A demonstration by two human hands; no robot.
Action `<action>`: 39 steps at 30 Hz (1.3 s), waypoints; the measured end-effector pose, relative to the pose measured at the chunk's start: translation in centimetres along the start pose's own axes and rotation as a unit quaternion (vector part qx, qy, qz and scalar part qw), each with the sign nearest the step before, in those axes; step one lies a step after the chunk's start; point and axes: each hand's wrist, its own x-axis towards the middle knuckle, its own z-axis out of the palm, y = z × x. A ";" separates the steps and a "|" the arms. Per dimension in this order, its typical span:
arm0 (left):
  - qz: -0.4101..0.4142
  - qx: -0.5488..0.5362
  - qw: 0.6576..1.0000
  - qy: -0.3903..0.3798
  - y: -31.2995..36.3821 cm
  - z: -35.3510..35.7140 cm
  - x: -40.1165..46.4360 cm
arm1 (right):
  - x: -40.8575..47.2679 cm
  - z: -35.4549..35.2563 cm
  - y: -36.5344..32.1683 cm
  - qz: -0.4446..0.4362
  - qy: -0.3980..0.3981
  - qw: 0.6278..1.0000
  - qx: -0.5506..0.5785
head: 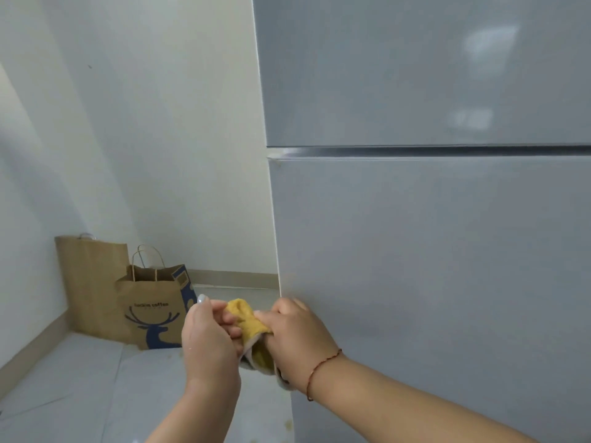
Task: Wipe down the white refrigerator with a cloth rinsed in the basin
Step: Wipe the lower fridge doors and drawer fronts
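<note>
two paper bags (150, 310) stand on the floor (96, 385) at far left against the wall. left hand (209, 340): fingers curled, gripping the yellow cloth (248, 318). the cloth is bunched between both hands, long axis running from upper left to lower right. right hand (295, 334): fist closed on the cloth, just beside the refrigerator (431, 235) lower door's left edge.

the refrigerator (431, 235) runs off the top, right and bottom edges. much of the yellow cloth (248, 318) is buried inside both hands. the taller paper bag (89, 282) is partly hidden behind the shorter one (153, 314).
</note>
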 end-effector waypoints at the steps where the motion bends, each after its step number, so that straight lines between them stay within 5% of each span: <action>1: -0.003 0.007 1.000 -0.001 1.0 0.1 0.0 | 0.0 -1.0 -0.8 0.024 -0.007 0.999 0.034; 10: -0.002 0.103 0.995 0.001 10.7 1.4 -1.3 | 1.0 -9.5 -6.2 0.217 0.010 0.928 0.302; 15: -0.106 0.119 0.985 -0.063 15.2 1.9 -3.8 | 2.0 -13.2 -8.7 0.311 0.038 0.852 0.421; 21: -0.184 0.130 0.959 -0.171 19.7 3.3 -6.6 | 0.6 -16.8 -11.2 0.420 0.153 0.798 0.405; 28: -0.202 0.181 0.950 -0.154 22.8 2.6 -8.0 | 4.5 -19.9 -10.7 0.543 0.194 0.744 0.338; 32: -0.208 0.188 0.953 -0.117 23.8 1.2 -7.6 | 8.0 -19.5 -12.1 0.560 0.173 0.742 0.325; 39: -0.208 0.203 0.953 -0.083 26.2 -0.8 -6.9 | 6.1 -20.1 -15.3 0.387 0.037 0.852 0.351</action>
